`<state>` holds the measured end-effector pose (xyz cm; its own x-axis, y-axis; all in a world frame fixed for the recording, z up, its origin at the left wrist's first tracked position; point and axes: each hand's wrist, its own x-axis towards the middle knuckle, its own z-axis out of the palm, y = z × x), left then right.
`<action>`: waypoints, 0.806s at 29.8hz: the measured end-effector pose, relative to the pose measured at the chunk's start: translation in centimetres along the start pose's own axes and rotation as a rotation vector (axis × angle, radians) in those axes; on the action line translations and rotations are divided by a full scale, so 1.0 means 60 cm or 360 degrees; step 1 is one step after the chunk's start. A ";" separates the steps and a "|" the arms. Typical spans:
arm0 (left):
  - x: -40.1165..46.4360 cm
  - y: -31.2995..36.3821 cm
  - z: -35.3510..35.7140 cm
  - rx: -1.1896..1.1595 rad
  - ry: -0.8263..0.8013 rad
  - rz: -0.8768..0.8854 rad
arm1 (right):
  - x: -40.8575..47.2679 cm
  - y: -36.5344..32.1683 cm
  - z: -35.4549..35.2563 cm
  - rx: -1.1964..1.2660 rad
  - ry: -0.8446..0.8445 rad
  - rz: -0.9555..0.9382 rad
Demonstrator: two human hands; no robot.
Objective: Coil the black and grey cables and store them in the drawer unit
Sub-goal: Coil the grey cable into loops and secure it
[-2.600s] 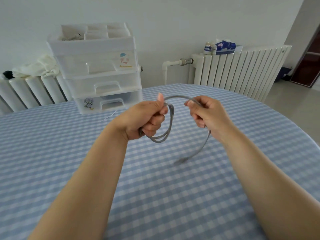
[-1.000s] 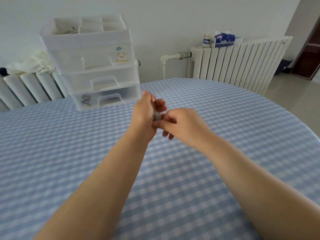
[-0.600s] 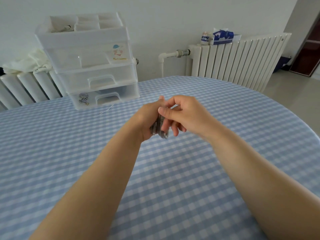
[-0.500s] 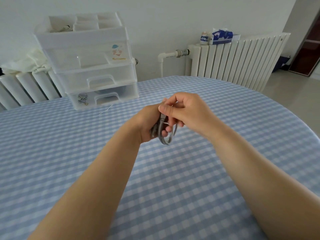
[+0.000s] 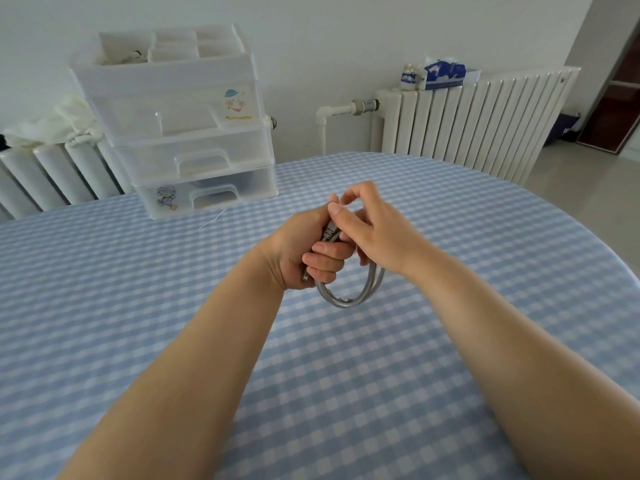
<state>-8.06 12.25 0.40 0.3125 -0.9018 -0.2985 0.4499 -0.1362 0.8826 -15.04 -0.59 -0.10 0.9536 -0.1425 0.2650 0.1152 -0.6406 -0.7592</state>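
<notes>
A grey cable [image 5: 349, 296] hangs in a small coil of loops above the checked table [image 5: 346, 375]. My left hand [image 5: 304, 251] grips the top of the coil in a fist. My right hand [image 5: 374, 230] touches the left one and pinches the cable's plug end at the top of the coil. The translucent white drawer unit [image 5: 187, 133] stands at the back left of the table with its three drawers pushed in. Something dark shows faintly through the bottom drawer. No black cable is plainly visible.
A thin white thread [image 5: 211, 221] lies on the cloth in front of the drawer unit. White radiators stand behind the table at the left [image 5: 52, 174] and right [image 5: 478, 123]. A tissue pack [image 5: 443, 74] rests on the right one.
The long loose cable has been wound into a tight coil in my left hand. My right hand moved in against the left, and the loops now hang lower and in plain sight.
</notes>
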 end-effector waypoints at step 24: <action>-0.026 0.018 -0.028 0.1666 0.0720 0.0124 | 0.035 0.037 0.061 0.0629 0.0457 0.0557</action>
<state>-6.63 14.18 1.21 0.6772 -0.7212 -0.1456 -0.4356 -0.5525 0.7106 -11.76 0.45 -3.45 0.8467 -0.5278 0.0673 -0.0452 -0.1973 -0.9793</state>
